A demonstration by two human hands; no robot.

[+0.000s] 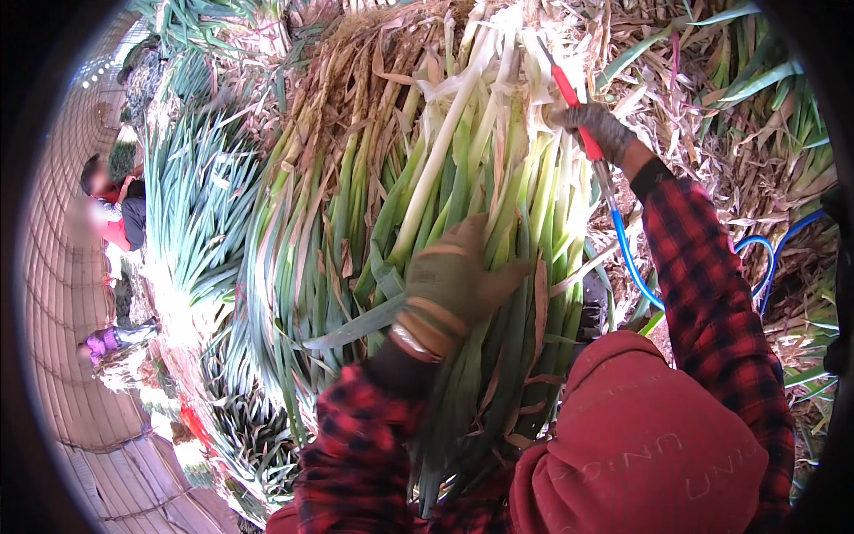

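Observation:
My left hand [454, 280], in a brownish-green glove, presses on a thick bundle of long green onions [427, 178] with white stalks and green leaves. Its fingers curl around the leaves mid-bundle. My right hand [598, 129], in a dark grey glove, grips a red-handled tool [569, 93] at the bundle's upper right, near the white stalk ends. A blue hose [633, 262] runs down from the tool. Both sleeves are red-and-black plaid. A red cloth [640, 436] covers my lap at the lower right.
Dry brown husks and leaf trimmings [712, 116] pile up behind and to the right. More bundled green onions [200, 205] lie to the left. Other people [116, 209] sit at the far left beside a curved slatted wall [62, 294].

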